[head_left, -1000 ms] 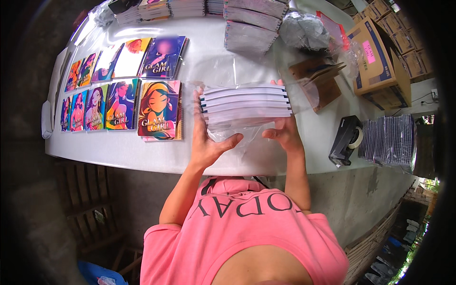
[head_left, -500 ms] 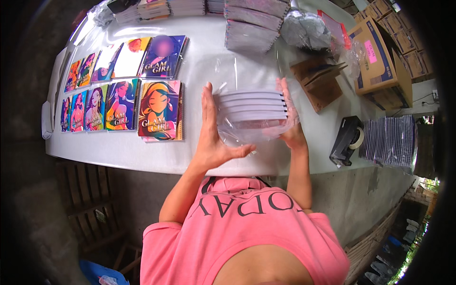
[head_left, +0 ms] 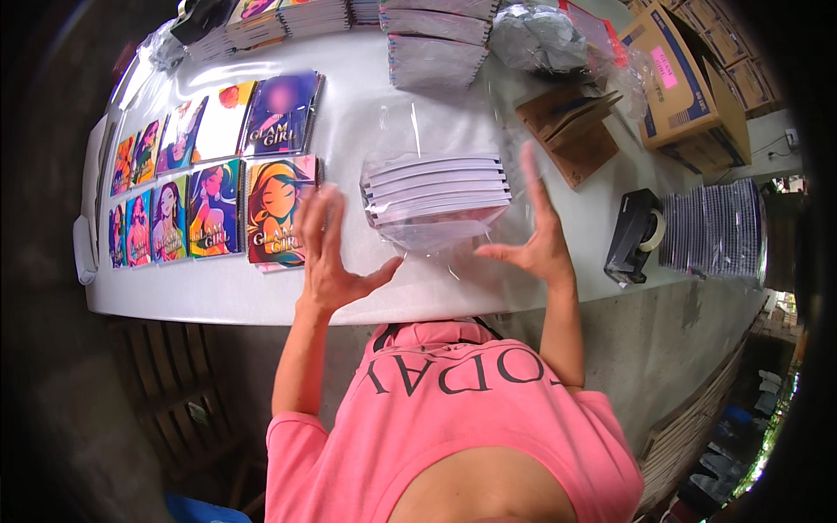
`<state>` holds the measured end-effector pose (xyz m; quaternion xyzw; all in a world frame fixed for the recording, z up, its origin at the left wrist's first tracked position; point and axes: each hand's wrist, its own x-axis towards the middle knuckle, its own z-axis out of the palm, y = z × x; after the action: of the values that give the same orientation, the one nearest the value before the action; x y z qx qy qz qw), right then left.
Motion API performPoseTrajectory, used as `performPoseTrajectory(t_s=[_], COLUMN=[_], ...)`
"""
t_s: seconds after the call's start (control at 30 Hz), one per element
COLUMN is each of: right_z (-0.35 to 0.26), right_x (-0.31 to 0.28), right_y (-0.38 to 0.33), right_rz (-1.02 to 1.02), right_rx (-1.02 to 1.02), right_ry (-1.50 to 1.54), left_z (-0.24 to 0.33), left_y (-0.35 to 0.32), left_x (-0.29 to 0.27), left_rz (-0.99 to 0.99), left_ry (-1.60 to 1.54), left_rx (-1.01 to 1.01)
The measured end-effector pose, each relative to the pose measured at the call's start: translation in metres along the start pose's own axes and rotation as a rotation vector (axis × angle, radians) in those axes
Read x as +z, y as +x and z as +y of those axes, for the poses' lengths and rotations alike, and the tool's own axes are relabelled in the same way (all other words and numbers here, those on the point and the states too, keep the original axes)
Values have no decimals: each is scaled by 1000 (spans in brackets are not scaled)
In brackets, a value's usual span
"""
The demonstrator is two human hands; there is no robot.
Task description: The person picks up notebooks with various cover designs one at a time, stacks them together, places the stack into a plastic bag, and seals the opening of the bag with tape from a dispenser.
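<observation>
White, smooth-topped table (head_left: 488, 288), curved by the lens, seen from above. At its far right corner, an open brown cardboard box (head_left: 689, 87); off the right edge, a ribbed stack of dark-edged spiral notebooks (head_left: 715, 228). Along the left edge, two rows of glossy illustrated notebook covers (head_left: 209, 174), laid flat side by side. At the far edge, grey stacks of more notebooks (head_left: 436, 39) and a crumpled silvery plastic bundle (head_left: 536, 39). Right of centre, flattened brown card pieces (head_left: 571, 139); near the right edge, a black tape dispenser (head_left: 635, 235). Near the front edge at centre, a squared stack of white-edged notebooks (head_left: 436, 187), resting inside a clear, wrinkled plastic bag (head_left: 436, 234) with glare on its film. Left hand (head_left: 331, 257) raised just left of the stack, fingers spread, touching nothing. Right hand (head_left: 534, 240) lifted at the stack's right end, fingers spread; contact with the bag film not discernible.
</observation>
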<state>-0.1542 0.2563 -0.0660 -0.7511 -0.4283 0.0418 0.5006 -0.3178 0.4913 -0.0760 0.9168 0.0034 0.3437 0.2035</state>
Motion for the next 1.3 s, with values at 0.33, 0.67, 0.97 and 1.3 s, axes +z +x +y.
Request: performPoseTrajectory(t_s=[0.33,0.67,0.97,1.3], right_z=[-12,-47,19,122], right_x=[10,20,-133,-208], right_y=[6,6,-88,-194], right_rz=[-216,-303,673,629], right_rx=[-90,42,535,1345], right_ry=[-493,-595,-91,392], left_z=[-10,7,16,22], left_y=[59,79,79,83], left_x=[-7,-5,-5,-4], left_rz=[-614,-785,-779,-819], left_ry=[-122,-108,-42,-30], left_rx=[316,237,240,245])
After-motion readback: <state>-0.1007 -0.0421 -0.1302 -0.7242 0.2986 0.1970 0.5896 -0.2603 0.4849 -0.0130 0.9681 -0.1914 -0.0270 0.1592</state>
